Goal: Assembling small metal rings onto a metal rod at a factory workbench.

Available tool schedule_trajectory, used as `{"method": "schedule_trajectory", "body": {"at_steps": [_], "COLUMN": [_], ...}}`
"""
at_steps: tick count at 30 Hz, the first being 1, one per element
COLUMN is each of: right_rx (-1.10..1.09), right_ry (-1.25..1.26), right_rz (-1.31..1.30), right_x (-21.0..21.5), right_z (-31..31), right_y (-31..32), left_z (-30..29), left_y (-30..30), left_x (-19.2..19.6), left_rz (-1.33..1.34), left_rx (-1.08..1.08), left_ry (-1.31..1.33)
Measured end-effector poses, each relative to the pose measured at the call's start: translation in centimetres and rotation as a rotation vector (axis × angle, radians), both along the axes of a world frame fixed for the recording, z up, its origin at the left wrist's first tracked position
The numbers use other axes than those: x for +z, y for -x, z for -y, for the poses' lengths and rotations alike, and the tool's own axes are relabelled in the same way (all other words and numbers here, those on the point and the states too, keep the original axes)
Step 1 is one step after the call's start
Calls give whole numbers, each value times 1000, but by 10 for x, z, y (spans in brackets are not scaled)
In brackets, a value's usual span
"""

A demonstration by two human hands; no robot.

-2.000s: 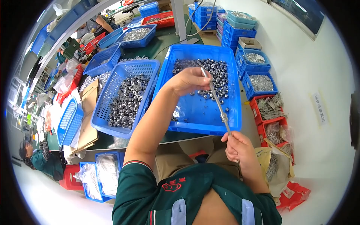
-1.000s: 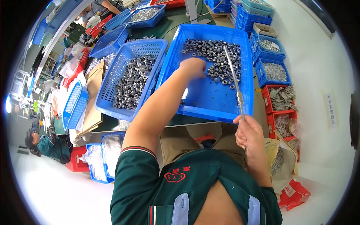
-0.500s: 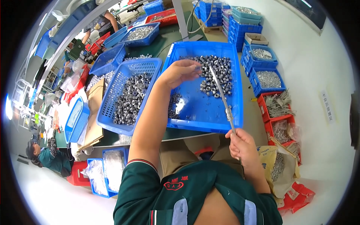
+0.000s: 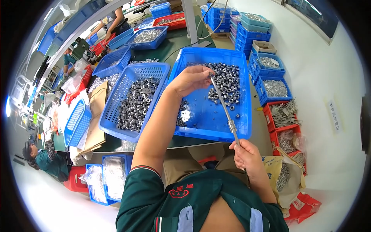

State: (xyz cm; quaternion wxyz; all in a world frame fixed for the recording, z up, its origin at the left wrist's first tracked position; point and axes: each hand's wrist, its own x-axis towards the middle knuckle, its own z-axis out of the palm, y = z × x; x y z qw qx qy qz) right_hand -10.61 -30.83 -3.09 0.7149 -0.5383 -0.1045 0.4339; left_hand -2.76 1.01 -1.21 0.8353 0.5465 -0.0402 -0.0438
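- Head view, left hand [image 4: 195, 79]: over the blue tray [image 4: 208, 136]; grip drawn together at the rod's far end, apparently pinching a small dark nut [image 4: 211, 74]. Whether the nut is round the tip is too small to tell.
- Right hand [image 4: 247, 154]: just nearer than the tray; grip clenched about the near part of the metal rod [image 4: 221, 96].
- Rod: slanting from near right to far left above the tray, silver collar pieces [image 4: 232, 126] about it.
- Handling, as judged: right hand steady, tip raised clear of the loose nuts [image 4: 226, 83]; bore squared to the tip before sliding, without forcing.
- Edges: the tray's near rim lies beneath the rod, close to the right hand; keep the rod above it. The perforated basket [image 4: 110, 110] stands close by the left forearm, on the green desk [image 4: 176, 38].
- Room: bare tray bottom nearer than the loose nuts; floor between the tray and the blue crates [image 4: 261, 91] at right.
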Motion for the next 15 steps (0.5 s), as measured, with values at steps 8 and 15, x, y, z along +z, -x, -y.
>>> {"method": "schedule_trajectory", "body": {"at_steps": [8,15], "right_rx": [-3,17], "right_ry": [-1,-33], "right_rz": [-29,-132], "right_x": [5,16], "right_z": [0,1], "right_y": [4,5], "left_z": [-5,-6], "left_y": [0,0], "left_x": [-6,-5], "left_rz": [5,61], "left_rx": [-75,-121], "left_ry": [46,154]}}
